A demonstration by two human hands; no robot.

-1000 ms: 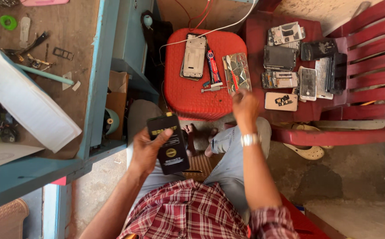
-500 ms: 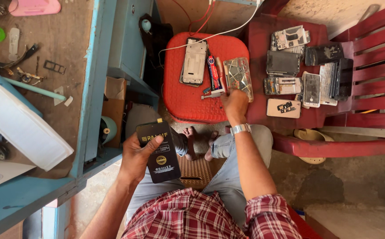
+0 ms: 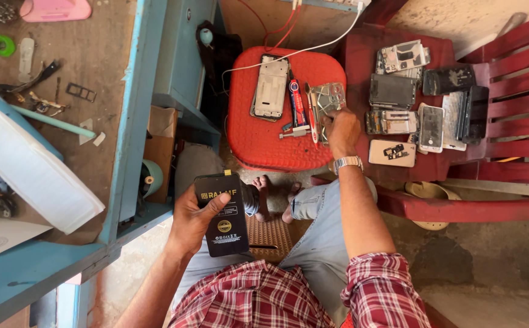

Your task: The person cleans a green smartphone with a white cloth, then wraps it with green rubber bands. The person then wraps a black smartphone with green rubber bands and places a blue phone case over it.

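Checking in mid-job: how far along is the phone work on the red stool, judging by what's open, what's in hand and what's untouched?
Done: one phone lies opened on the red stool, a white cable running to it, tools laid beside it. In hand: the left hand holds a black flat box, apparently unopened; the right hand is on the small part by the tools. Left: the phone is not closed up, and a pile of phones waits on the red chair.

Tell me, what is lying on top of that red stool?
On the red stool lie an opened phone on a white cable, a red-and-blue tube, a red-handled tool and a clear part. The right hand covers whatever is beneath it.
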